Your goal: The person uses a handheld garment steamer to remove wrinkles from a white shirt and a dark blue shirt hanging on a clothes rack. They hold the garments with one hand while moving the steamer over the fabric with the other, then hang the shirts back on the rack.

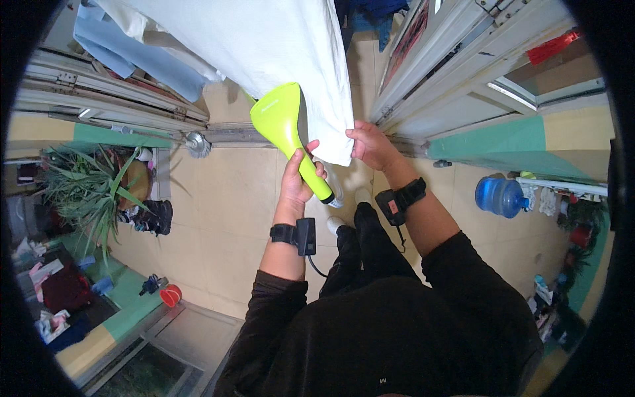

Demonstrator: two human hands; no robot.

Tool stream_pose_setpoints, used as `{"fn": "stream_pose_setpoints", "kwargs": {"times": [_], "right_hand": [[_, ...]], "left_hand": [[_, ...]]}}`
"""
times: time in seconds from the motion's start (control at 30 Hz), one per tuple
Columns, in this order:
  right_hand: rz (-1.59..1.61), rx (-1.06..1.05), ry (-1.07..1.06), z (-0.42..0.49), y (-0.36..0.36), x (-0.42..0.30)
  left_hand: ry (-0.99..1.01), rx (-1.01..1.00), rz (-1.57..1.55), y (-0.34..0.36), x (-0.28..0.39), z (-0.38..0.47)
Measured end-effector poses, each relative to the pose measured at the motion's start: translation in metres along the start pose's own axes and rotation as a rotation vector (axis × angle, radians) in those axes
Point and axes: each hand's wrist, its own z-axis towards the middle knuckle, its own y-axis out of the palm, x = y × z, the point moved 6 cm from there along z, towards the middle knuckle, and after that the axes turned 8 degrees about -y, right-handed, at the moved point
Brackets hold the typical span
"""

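Note:
My left hand [300, 174] is wrapped around the handle of a lime-green handheld garment steamer [279, 118]. The steamer's wide head points away from me and lies against, or very close to, a hanging white cloth garment [278, 47]; I cannot tell whether they touch. A pale hose [336, 197] leaves the black end of the handle. With thumb and fingers, my right hand [371, 144] pinches the garment's lower right corner. The face of the steamer head is hidden from view.
Light-blue cloth [134, 49] hangs behind the garment at left. A white-framed door [446, 59] stands on the right and a floor-level sill crosses ahead. An aloe plant [94, 191] is at left, a blue water jug [498, 197] at right, a red bucket [170, 295] at lower left.

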Motion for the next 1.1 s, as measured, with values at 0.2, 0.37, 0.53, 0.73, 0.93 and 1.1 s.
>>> {"fn": "stream_pose_setpoints", "kwargs": {"times": [0.2, 0.37, 0.53, 0.73, 0.93, 1.1], "right_hand": [[0.400, -0.011, 0.559, -0.010, 0.002, 0.070], [0.686, -0.051, 0.535, 0.008, 0.044, 0.104], [0.769, -0.064, 0.441, 0.029, 0.069, 0.107], [0.927, 0.218, 0.009, 0.024, 0.024, 0.076], [0.723, -0.080, 0.236, -0.003, 0.018, 0.076], [0.717, -0.070, 0.133, -0.002, 0.005, 0.067]], "left_hand": [[0.106, -0.043, -0.234, -0.002, -0.009, -0.026], [0.154, -0.004, -0.087, -0.008, -0.004, -0.048], [0.208, -0.050, 0.029, -0.015, 0.006, -0.068], [0.289, 0.096, 0.185, -0.033, 0.017, -0.080], [0.241, 0.116, 0.048, -0.048, 0.007, -0.078], [0.239, 0.101, -0.008, -0.057, 0.004, -0.077]]}}
